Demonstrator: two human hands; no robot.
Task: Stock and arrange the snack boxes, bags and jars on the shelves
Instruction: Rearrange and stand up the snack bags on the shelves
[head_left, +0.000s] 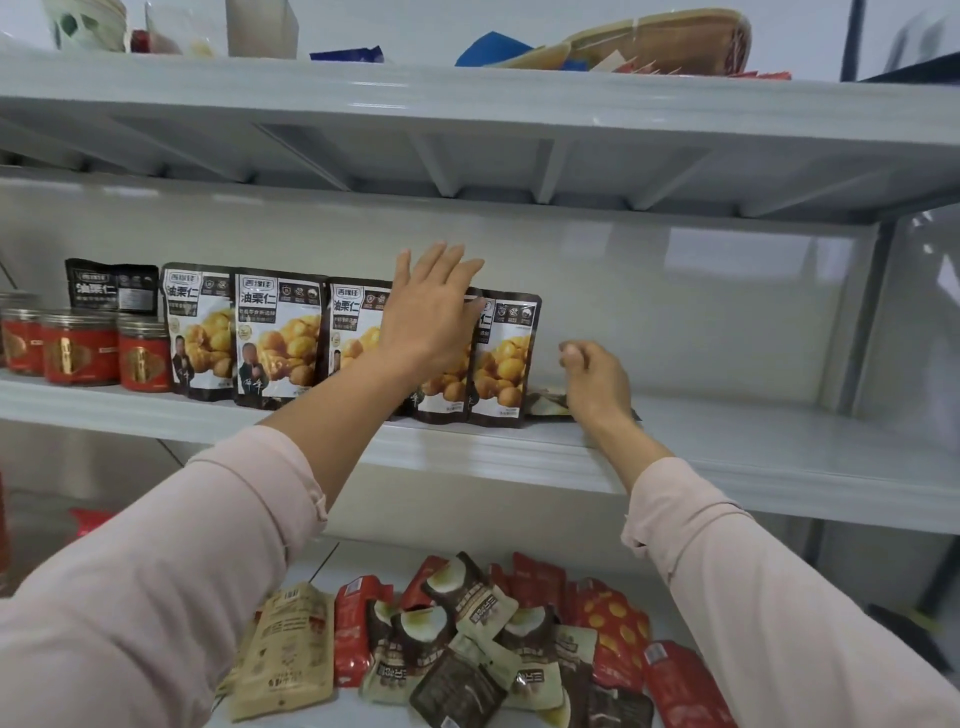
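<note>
The left hand is flat, with its fingers straight. It presses on the front of the bags, which stand in a row along the front edge of the shelf. It grips nothing. I think it leans there so the bags do not tip over, since they are soft and stand on thin bottoms.

The row starts beside the jars at the left end of the shelf and runs to about the middle. Just past the last bag in the row, a flat bag lies on the shelf near the front edge.

The right hand is just over it, with its fingers curled in. The hand hides much of the flat bag, so I cannot tell if it has hold of it. My guess is that the flat bag is the next one to stand up at the end of the row.

On the lower shelf a pile of more bags lies all mixed up, not yet put in rows.
</note>
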